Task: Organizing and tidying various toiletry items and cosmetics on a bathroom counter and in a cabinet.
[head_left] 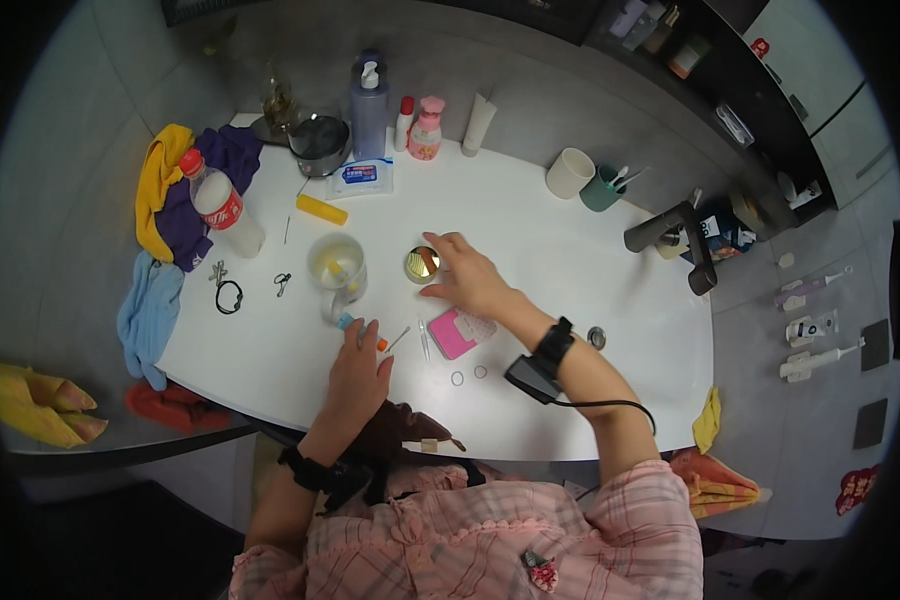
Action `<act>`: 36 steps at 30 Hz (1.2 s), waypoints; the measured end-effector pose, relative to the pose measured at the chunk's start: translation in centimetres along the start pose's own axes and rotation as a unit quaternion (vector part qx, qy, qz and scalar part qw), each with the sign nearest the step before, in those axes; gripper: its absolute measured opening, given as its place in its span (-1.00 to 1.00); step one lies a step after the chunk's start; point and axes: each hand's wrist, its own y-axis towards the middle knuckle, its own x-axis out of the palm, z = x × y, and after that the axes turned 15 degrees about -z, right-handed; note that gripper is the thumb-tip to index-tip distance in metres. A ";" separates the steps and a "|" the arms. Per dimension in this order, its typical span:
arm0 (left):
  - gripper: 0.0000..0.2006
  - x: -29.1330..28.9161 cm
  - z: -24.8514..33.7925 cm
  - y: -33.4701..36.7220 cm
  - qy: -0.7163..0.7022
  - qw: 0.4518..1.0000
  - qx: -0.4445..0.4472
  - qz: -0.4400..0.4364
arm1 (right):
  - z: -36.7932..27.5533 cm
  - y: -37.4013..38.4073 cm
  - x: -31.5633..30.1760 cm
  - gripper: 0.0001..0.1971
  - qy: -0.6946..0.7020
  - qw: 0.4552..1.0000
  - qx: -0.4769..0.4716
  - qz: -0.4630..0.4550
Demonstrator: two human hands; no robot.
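Note:
My left hand [355,375] is closed, low over the table, around a small stick with a blue end [345,321] and an orange end [381,344]; its middle is hidden by my fingers. Just beyond stands a clear mug [352,255] with something yellow inside. My right hand [473,280] has its thumb and fingers apart beside a small round shiny disc [422,264], like a mirror or lid; I cannot tell whether it touches it. Below that hand lies a pink-and-white packet [458,335]. A cotton swab [398,338] and tweezers-like tool [424,340] lie between my hands.
Small scissors [282,284], a black hair tie [229,297] and a yellow tube [322,209] lie left. A soda bottle [225,210] stands by cloths [150,310]. Along the back stand a pump bottle [369,115] and cups [570,173]. A black faucet [675,235] reaches in from the right.

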 end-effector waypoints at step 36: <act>-0.48 -6.0 -0.2 -1.7 -0.805 0.537 -0.086 -0.239 | -8.6 -14.1 10.3 -0.74 0.441 0.890 -0.062 0.103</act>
